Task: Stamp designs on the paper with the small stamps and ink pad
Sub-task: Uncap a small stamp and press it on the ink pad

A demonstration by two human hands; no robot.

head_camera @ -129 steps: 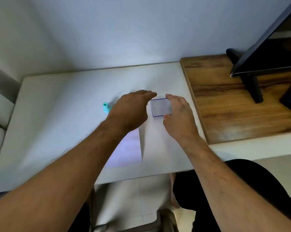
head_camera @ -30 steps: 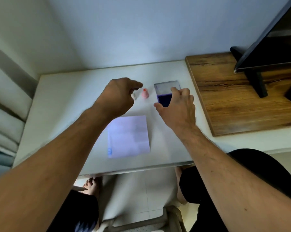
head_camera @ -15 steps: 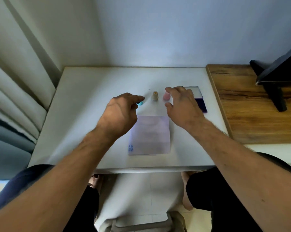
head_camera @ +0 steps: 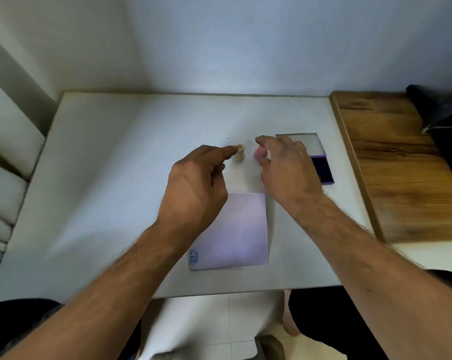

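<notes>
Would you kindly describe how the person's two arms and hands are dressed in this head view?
Both forearms are bare to the frame's edge, with no sleeves, watch or bracelet showing. The left hand and right hand wear no gloves, and no rings can be made out. Visible hair runs along both forearms.

Both hands, left [head_camera: 196, 188] and right [head_camera: 287, 168], reach forward, fingers loosely curled.

On the tabletop [head_camera: 102, 178], the paper [head_camera: 240, 229] is lying near the front edge. Behind it, two stamps are standing side by side: one [head_camera: 238, 153] on the left, the other [head_camera: 260, 152] on the right. The ink pad [head_camera: 321, 170] is sitting right of the stamps, its lid [head_camera: 308, 144] lying behind it. A board [head_camera: 401, 178] is adjoining the tabletop's right side.
</notes>
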